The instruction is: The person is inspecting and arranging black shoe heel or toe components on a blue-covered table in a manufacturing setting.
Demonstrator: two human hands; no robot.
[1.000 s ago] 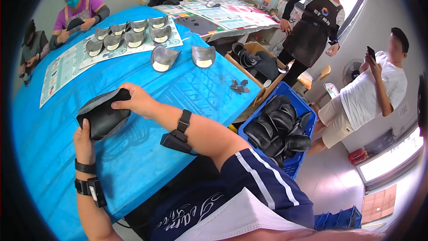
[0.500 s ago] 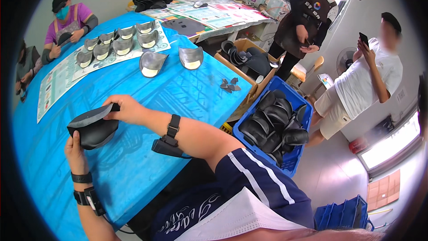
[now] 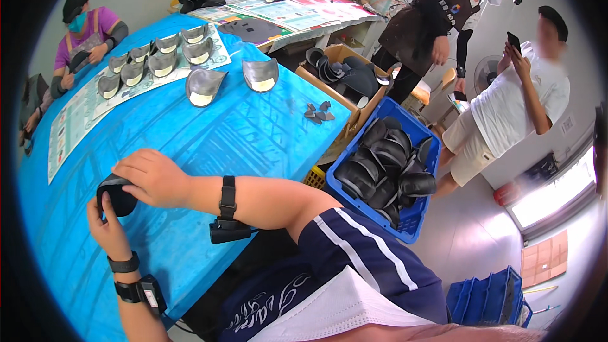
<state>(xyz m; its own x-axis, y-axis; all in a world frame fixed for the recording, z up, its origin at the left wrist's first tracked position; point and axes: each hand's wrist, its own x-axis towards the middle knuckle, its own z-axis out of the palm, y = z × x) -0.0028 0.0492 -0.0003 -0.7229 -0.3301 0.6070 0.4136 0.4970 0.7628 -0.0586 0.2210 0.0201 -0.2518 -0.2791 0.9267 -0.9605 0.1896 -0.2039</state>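
Between my two hands is a curved black shell-shaped piece (image 3: 125, 206), bent and held above the blue-covered table (image 3: 209, 228). My left hand (image 3: 109, 231) grips its near left side, the thumb pressed against the dark face. My right hand (image 3: 152, 176) curls over its upper right edge, hiding part of the piece. Beyond my hands, two similar grey-black curved pieces with pale labels, one on the left (image 3: 206, 86) and one on the right (image 3: 260, 76), stand on the blue cover. Several more stand in rows on a printed sheet (image 3: 82, 114).
At my right stands a blue crate (image 3: 405, 231) full of black curved pieces, beside a cardboard box (image 3: 345, 57) of dark pieces. Small dark scraps (image 3: 318, 113) lie near the table's right edge. Co-workers sit at the far left; two people stand at the right, one holding a phone (image 3: 513, 42).
My right hand has moved left and down over the piece, which now looks more tightly bent. The aproned person at the right has leaned and lowered an arm.
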